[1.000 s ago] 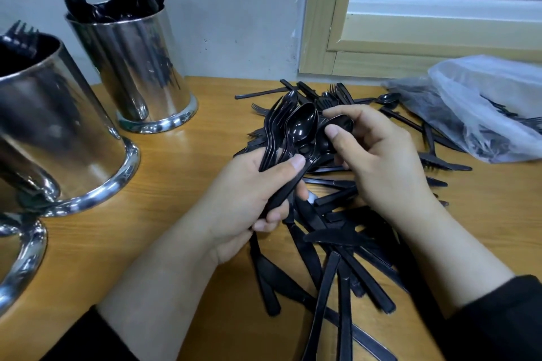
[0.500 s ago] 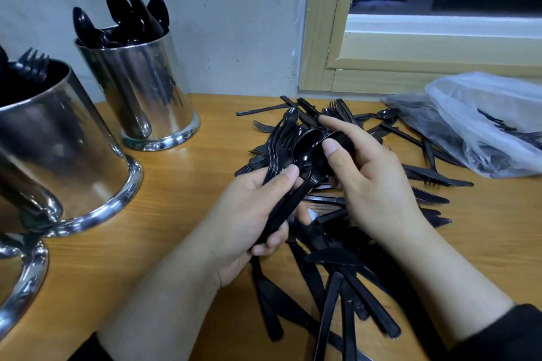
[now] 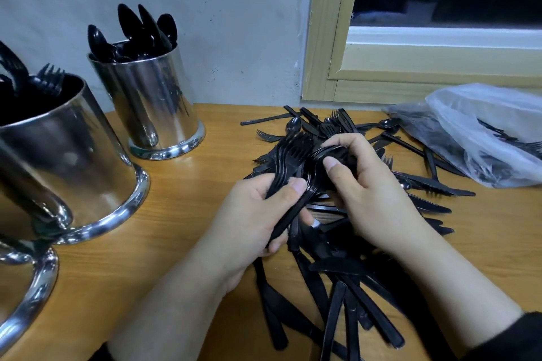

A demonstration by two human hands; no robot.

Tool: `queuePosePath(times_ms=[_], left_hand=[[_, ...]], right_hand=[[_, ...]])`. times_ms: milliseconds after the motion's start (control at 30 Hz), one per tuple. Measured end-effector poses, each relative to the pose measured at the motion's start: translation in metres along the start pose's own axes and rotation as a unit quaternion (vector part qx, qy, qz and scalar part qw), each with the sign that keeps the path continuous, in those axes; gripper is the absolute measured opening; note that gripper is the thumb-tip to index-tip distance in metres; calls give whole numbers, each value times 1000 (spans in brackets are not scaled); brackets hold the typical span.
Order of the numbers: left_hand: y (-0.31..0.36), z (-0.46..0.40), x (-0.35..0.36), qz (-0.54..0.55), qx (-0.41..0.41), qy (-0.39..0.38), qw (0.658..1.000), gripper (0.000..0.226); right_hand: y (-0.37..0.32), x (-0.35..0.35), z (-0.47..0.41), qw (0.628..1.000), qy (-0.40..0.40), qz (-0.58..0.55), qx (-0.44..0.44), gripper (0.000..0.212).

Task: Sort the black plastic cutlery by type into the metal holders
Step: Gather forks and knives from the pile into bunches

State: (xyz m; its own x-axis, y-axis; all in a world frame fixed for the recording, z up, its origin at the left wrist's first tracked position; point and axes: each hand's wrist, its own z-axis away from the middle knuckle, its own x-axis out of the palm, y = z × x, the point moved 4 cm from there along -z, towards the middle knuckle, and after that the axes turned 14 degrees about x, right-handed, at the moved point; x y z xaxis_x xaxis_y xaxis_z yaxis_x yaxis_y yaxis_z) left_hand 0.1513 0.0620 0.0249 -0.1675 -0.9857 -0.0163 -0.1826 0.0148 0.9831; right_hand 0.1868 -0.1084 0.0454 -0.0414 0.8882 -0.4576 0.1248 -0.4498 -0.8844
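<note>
Where wood table [image 3: 181, 208] meets grey wall [image 3: 228, 23], both hands' fingers [image 3: 296, 186] curled round black cutlery [image 3: 293, 155]

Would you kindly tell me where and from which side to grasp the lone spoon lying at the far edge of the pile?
Pinch the spoon at its thin handle, coming from above: it lies flat on the table, its bowl toward the plastic bag.
</note>
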Motion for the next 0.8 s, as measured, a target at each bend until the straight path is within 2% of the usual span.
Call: queuePosePath(times_ms=[167, 400, 567, 700, 800], left_hand=[[9, 3, -2, 12, 19, 10, 1000, 27], [61, 19, -19, -19, 68, 94, 993, 31], [109, 32, -75, -123, 118, 218, 961, 43], [148, 46, -118, -133, 139, 280, 940, 40], [170, 53, -144, -107, 129, 298, 940, 39]], right_hand=[[-24, -4, 5, 999, -6, 39, -11, 11], [-91, -18, 21, 994, 27, 78, -70, 6], [-148, -22, 28, 989, 62, 58, -125, 6], [-189, -13, 23, 984, 69, 45, -155, 11], [-216, 1, 10, 981, 70, 53, -170, 8]])
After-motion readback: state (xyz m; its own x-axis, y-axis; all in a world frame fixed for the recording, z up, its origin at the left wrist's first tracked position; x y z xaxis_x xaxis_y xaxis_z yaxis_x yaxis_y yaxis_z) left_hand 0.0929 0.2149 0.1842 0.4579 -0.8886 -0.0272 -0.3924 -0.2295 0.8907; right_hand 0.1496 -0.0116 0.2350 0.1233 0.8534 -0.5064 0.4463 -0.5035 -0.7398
